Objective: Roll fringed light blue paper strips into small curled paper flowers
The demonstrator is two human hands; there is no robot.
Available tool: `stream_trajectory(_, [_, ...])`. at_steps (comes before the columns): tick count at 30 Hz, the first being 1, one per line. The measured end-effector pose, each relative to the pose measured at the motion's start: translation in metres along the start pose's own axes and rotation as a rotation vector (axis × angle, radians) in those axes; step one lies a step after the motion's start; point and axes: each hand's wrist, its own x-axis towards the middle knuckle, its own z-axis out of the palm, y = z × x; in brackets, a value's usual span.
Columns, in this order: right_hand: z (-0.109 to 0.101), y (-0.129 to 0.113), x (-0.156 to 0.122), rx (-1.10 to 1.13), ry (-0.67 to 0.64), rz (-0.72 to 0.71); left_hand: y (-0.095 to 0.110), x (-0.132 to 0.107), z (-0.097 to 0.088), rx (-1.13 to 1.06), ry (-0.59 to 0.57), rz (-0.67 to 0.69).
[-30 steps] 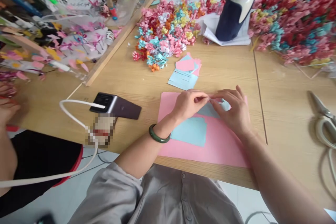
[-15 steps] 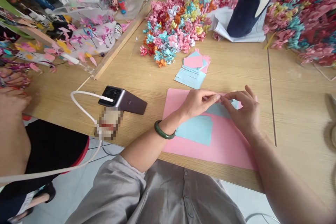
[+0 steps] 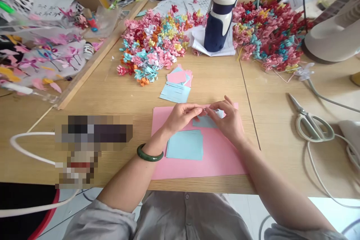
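The view has swung round to the right since the frame half a second ago: the scissors, cut off at the edge there, now show whole on the right, the bottle is in full, and the co-worker's arm has gone from the left. The two hands have kept together above the pink sheet.

The left hand and the right hand meet tip to tip, thumb and fingers of each pinched, apparently on one small paper piece. Its pale, notched part shows in the crook of the right hand; the end between the fingertips is mostly hidden. It is over the far part of the pink sheet, above a blue slip lying there. Just nearer the body sits a blue stack, and beyond the pink sheet on the tabletop are cut slips and a heap of paper flowers.

The step in hand looks to be rolling or twisting the piece, probably early on. Such work calls for a light, even pinch, the left fingers turning or guiding while the right keep the loose part from unwinding or creasing.
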Motion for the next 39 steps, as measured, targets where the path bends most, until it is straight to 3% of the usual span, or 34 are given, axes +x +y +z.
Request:
stream_trajectory(10, [-0.0008, -0.0066, -0.0007, 0.056, -0.027, 0.042, -0.0043, 0.0011, -0.0001, 0.081, 0.080, 0.010])
stream_trajectory(25, [0.0009, -0.0074, -0.0010, 0.057, -0.043, 0.013, -0.0019, -0.0016, 0.0013, 0.309, 0.162, 0.126])
stream_trajectory(32, [0.0001, -0.0067, -0.0010, 0.049, -0.022, 0.015, 0.0026, -0.0021, 0.0031, 0.210, 0.137, 0.060])
stream_trajectory(39, [0.0008, -0.0073, -0.0005, 0.047, -0.025, 0.017, -0.0044, -0.0004, 0.0003, 0.250, 0.153, 0.089])
